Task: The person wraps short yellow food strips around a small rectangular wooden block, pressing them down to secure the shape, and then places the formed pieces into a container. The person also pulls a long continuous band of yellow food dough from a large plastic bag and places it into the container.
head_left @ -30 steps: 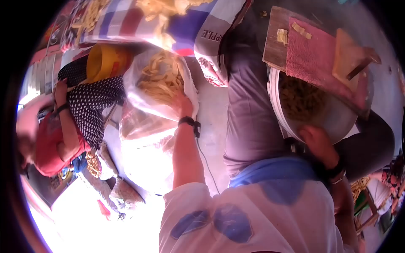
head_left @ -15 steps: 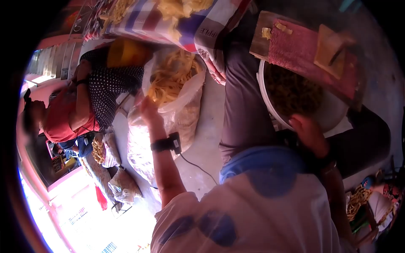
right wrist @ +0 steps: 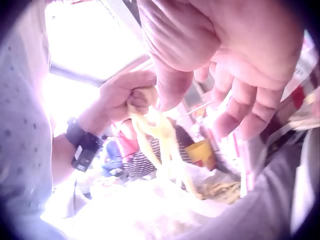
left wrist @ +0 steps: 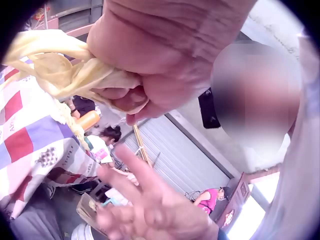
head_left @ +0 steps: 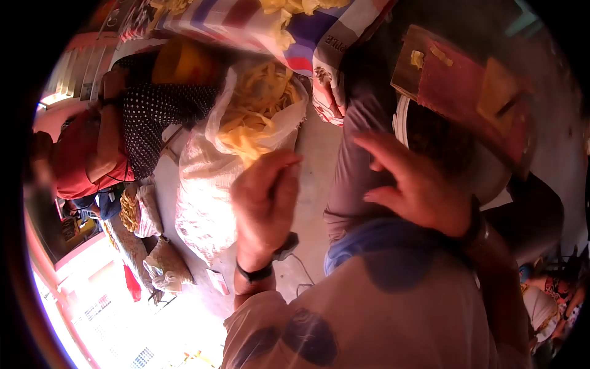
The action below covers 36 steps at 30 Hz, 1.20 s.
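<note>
My left hand grips a bunch of pale yellow strips, its fingers curled round one end; in the right wrist view the strips dangle from that fist. Beyond it in the head view stands a white sack with more yellow strips at its mouth. My right hand is raised to the right of the left one, a gap between them, fingers spread and holding nothing. Behind the right hand is a round pail with dark contents, partly under a board with a pink cloth.
A striped cloth bearing yellow pieces spans the top. Another person in a red shirt sits at the left beside a yellow bucket. Filled bags lie at the lower left. A wooden block rests on the pink cloth.
My left hand has left the sack's mouth with strips in its grip and come nearer the body. My right hand has risen from the pail's rim and moved left, its fingers spreading.
</note>
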Motion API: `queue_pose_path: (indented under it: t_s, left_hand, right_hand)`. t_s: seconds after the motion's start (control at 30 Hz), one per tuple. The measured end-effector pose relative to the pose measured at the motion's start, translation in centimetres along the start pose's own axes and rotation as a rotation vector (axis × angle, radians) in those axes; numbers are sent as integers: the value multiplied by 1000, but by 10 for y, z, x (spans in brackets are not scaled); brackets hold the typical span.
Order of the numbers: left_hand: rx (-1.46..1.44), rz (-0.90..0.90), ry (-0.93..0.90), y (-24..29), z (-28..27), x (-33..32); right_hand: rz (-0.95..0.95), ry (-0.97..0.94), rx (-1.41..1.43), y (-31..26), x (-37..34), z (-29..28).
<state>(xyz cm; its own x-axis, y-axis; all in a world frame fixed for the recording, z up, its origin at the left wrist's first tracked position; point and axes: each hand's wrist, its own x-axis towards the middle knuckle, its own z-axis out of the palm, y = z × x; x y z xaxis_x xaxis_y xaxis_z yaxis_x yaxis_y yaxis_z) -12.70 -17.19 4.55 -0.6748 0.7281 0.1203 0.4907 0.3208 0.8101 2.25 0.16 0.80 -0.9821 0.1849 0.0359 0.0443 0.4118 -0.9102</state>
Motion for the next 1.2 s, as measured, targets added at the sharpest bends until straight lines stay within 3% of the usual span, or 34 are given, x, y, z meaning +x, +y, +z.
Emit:
queue_pose_path:
  t_s: [0.07,0.1,0.17,0.23,0.27,0.3,0.33,0.37,0.4,0.47,0.5,0.57,0.6,0.67,0.73,0.83,0.87,0.9,0.97,1.0,1.07,1.2]
  left_hand:
    - [-5,216,6,-7,21,9]
    - [-56,182,-24,-11,31,10]
    - [300,478,11,-36,36,26]
    - [216,260,68,-55,29,40]
    - [129,17,29,-70,23,49]
    - [-29,30,102,-105,26,65]
    - [-272,-136,120,-151,27,83]
    - [-413,-186,121,-207,28,106]
    - [-284,-263,118,-235,25,122]
    - [-511,-380,159,-321,26,146]
    - [-517,-375,160,-333,26,152]
    - [534,-314,52,-352,32,158]
    - [527,-318,49,-382,28,154]
    - [947,-32,-423,-451,16,135]
    - [910,-436,-713,-383,-4,124]
    - [734,-309,-653,-378,-22,91]
    - [820,-170,-580,-406,-28,69]
    - [823,-177,-585,-419,-26,62]
    - [160,-470,-402,-433,-23,58]
    - [162,-471,-403,-419,-16,65]
    - [1206,-14,-627,-374,8,83]
    - [1273,76,-602,-380,13,84]
  right_hand:
    - [-186,18,243,4,36,31]
    - [-126,27,398,9,52,50]
    - [-341,6,771,57,89,94]
    - [220,-147,938,68,102,89]
    - [347,-122,973,69,106,87]
    - [410,-79,851,77,111,90]
    - [233,0,480,83,108,89]
    - [53,77,107,88,101,86]
    - [32,35,72,89,92,81]
    - [77,-94,12,88,68,71]
    - [99,-174,-69,89,57,65]
    - [137,-260,-152,92,37,57]
    - [103,-185,-161,95,30,56]
    - [128,-114,-167,91,20,56]
    - [112,-112,-169,91,19,59]
    - [81,-116,-198,96,28,65]
    - [69,-122,-231,96,30,68]
    - [70,-126,-224,97,33,70]
    - [61,-131,-291,98,37,74]
    - [61,-130,-288,98,39,76]
    - [78,-117,-319,98,40,77]
    - [59,-72,-348,99,42,77]
